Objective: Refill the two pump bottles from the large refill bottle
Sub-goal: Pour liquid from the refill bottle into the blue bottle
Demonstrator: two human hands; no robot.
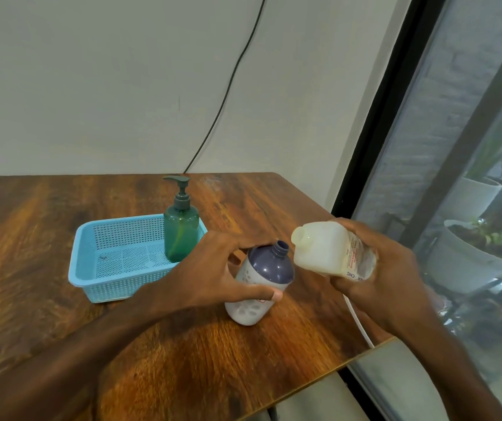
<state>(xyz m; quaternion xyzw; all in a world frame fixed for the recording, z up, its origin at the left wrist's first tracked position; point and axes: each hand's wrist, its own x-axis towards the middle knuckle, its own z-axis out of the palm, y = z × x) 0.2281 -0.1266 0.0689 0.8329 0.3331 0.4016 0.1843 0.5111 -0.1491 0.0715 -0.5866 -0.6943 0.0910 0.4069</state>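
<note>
Landmark: the white bottle with navy shoulder, standing slightly tilted on the wooden desk, neck open, no pump fitted. Pale petal-like marks on its white body; a small red-edged mark shows under the thumb, too small to read.

Left hand wraps this bottle from its left side; grip closed around the body, thumb across the front, fingers behind the shoulder.

Just right of the bottle's neck, the right hand holds the large refill bottle tipped on its side, mouth pointing left and sitting just above and right of the open neck, not touching it. Grip closed around the base end. The refill bottle is translucent, with milky cream liquid inside. Its label carries red and blue print; only the blue letters "CHG" can be made out, seen upside down. The rest is blurred.

A white cord runs along the desk's right edge, below the right wrist.

Beyond and left of the landmark bottle, a light blue perforated basket sits on the desk. In its far right corner stands a green pump bottle, upright, with a dark grey pump head in place; no label visible.

Farther back, a black cable runs down the pale wall to the desk's rear edge.
</note>
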